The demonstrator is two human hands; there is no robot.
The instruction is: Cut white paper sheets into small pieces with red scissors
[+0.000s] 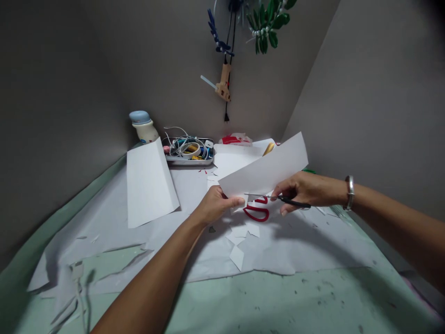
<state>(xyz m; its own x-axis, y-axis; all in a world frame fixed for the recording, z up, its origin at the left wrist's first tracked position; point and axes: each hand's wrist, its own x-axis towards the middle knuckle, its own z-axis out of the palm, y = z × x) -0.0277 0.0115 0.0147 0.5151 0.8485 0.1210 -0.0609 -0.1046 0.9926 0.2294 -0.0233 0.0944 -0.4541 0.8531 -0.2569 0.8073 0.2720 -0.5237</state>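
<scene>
My left hand [221, 204] pinches the lower left corner of a white sheet of paper [267, 162], thumb on top. The sheet is held up at a slant above the table. My right hand [294, 191] grips a pair of scissors with black handles [295, 202], and their blades lie along the sheet's lower edge, close to my left thumb. Beneath the paper, a second pair of scissors with red handles [257, 218] rests on the table, its blades hidden. Several small white paper scraps [237, 257] lie just below my hands.
A folded white sheet [149, 185] stands at the left. Behind it are a bottle with a blue lid [140, 118] and a metal tray [189, 162] of cords and tape. A glue gun [224, 86] hangs on the wall. Torn white paper covers the green table [278, 301]; a white cable [79, 287] lies front left.
</scene>
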